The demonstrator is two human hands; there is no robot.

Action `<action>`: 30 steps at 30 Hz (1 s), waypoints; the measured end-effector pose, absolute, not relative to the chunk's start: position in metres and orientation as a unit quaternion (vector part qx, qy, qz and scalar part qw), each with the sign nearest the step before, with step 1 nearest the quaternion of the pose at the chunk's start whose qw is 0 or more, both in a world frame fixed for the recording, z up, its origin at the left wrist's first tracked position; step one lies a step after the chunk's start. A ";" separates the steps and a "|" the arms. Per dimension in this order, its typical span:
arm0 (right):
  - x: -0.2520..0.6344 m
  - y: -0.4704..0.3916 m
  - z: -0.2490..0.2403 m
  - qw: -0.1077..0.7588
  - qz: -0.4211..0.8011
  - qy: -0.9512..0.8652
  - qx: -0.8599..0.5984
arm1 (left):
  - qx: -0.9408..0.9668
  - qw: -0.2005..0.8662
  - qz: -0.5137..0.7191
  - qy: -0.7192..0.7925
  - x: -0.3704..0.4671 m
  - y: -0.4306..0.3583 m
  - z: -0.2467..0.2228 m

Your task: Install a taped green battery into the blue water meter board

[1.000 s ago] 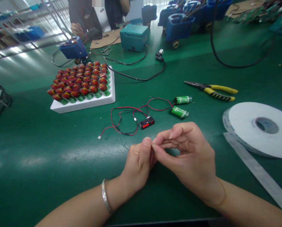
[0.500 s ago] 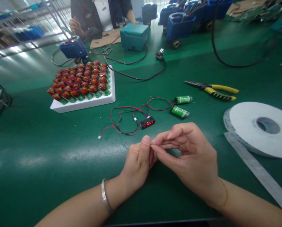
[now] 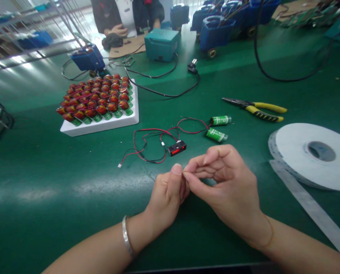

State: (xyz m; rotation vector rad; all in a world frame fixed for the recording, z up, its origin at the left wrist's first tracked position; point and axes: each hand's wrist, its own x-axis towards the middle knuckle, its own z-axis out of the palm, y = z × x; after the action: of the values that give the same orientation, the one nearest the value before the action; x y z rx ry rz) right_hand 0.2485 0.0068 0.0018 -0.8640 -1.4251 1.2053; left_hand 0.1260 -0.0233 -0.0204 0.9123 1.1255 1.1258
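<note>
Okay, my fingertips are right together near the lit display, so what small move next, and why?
I'd perhaps tilt your left hand slightly, keeping your right hand's fingertips close: the left hand's thumb and curled fingers hide whatever might be pinched there, below the lit display.

Display module (image 3: 177, 148) — red digits, blurred; green cells (image 3: 216, 135) — white print, illegible.

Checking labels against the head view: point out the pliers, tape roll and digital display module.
pliers (image 3: 254, 110), head view, yellow-handled side near the pivot
tape roll (image 3: 289, 156), head view, white flat face
digital display module (image 3: 177, 148), head view, front
</note>
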 end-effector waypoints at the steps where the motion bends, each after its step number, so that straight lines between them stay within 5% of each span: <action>1: 0.249 0.007 0.003 0.517 0.505 -0.588 -0.363 | 0.401 0.599 0.489 0.492 0.126 -0.023 -0.020; 30: 0.254 0.005 -0.001 0.490 0.269 -0.745 -0.364 | 0.380 0.626 0.485 0.478 0.126 -0.022 -0.019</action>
State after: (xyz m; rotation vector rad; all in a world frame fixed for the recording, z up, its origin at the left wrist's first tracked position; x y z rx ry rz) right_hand 0.2545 0.0046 -0.0008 -0.8848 -1.8097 0.6542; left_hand 0.1255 -0.0220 -0.0189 0.8719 1.0953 1.1129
